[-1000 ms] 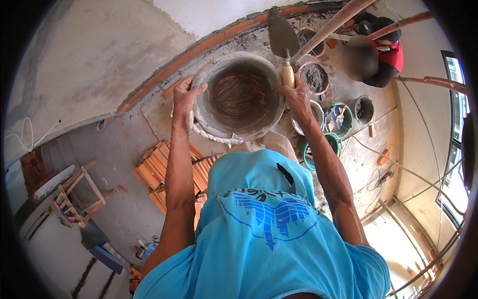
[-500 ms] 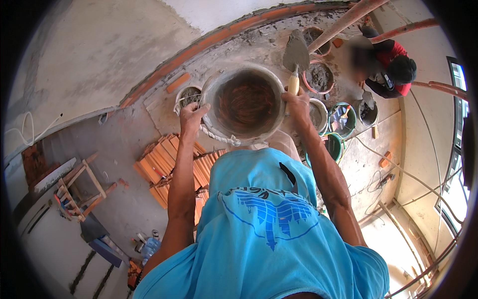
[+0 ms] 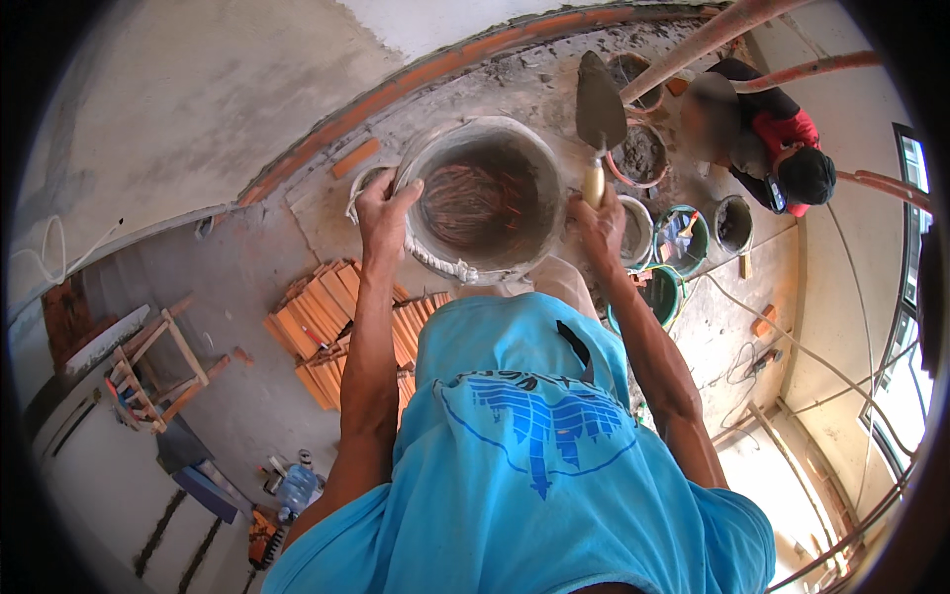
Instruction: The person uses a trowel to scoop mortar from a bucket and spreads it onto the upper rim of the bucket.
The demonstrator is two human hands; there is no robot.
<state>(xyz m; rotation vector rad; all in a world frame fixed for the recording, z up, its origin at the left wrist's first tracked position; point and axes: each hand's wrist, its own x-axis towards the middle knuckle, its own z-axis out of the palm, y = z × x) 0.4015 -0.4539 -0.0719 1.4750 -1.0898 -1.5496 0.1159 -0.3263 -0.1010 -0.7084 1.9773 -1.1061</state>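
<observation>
My left hand (image 3: pixel 384 210) is closed on the left rim of a grey, mortar-stained bucket (image 3: pixel 492 127), thumb on the inside edge. The bucket's mouth faces me, and its inside shows a dark bottom with reddish streaks. A white rope handle (image 3: pixel 450 267) hangs along the near rim. My right hand (image 3: pixel 598 226) is wrapped round the pale wooden handle of a pointed trowel (image 3: pixel 601 104), whose grey blade points away from me. That hand is also at the bucket's right edge; whether its fingers press on the rim is hidden.
Right of the bucket stand several pails, including a mortar-filled one (image 3: pixel 639 156) and a green one with a brush (image 3: pixel 681 241). A person in red and black (image 3: pixel 782 139) crouches far right beside slanting poles (image 3: pixel 708 45). Stacked orange bricks (image 3: pixel 332 322) lie left; a small wooden frame (image 3: pixel 163 366) stands farther left.
The bucket has tilted and its streaked contents shifted. My left hand has moved slightly up the rim. The trowel blade has swung away from me. The person's trowel has left the far-right pail.
</observation>
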